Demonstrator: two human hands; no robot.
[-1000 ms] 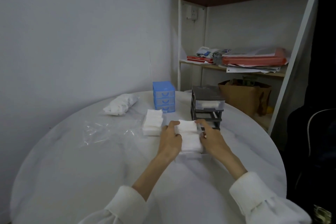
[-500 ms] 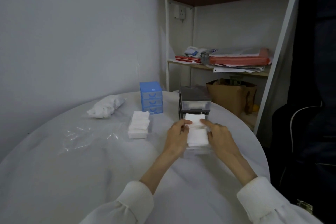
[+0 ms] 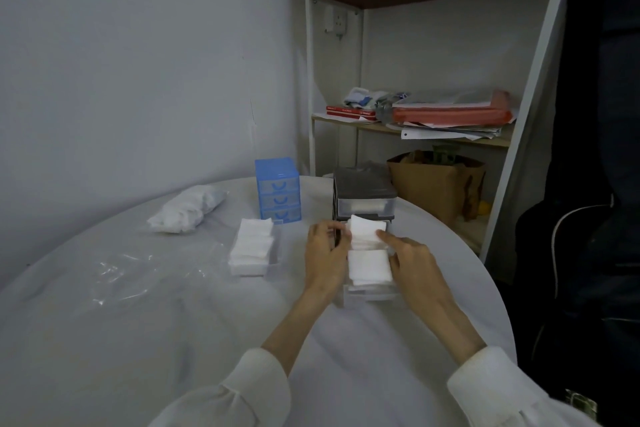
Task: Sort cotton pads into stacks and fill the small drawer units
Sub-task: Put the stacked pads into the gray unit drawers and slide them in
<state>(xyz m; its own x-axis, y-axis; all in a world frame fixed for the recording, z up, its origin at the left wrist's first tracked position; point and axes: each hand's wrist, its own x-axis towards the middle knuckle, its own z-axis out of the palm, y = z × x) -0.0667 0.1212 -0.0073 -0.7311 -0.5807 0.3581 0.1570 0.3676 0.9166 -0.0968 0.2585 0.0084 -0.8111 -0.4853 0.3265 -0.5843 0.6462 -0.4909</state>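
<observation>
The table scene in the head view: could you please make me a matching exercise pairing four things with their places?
Things:
1. blue drawer unit
2. bag of cotton pads
3. loose stack of pads
4. pads in the clear drawer

Places:
A. between both hands
B. far left on the table
C. beside the black drawer unit, on its left
D. just in front of the blue unit

Pairs: 1-C, 2-B, 3-D, 4-A

Two small plastic drawer units stand at the far side of the round white counter (image 3: 104, 340): one blue three-drawer unit (image 3: 277, 189) on the left and one dark grey unit with clear drawers (image 3: 363, 192) on the right. Two clear drawers sit out on the counter, each holding two stacks of white square cotton pads: one at centre (image 3: 251, 246), one nearer right (image 3: 369, 265). One sealed clear bag of cotton pads (image 3: 187, 208) lies far left. Two hands: left hand (image 3: 325, 253), right hand (image 3: 415, 263).
</observation>
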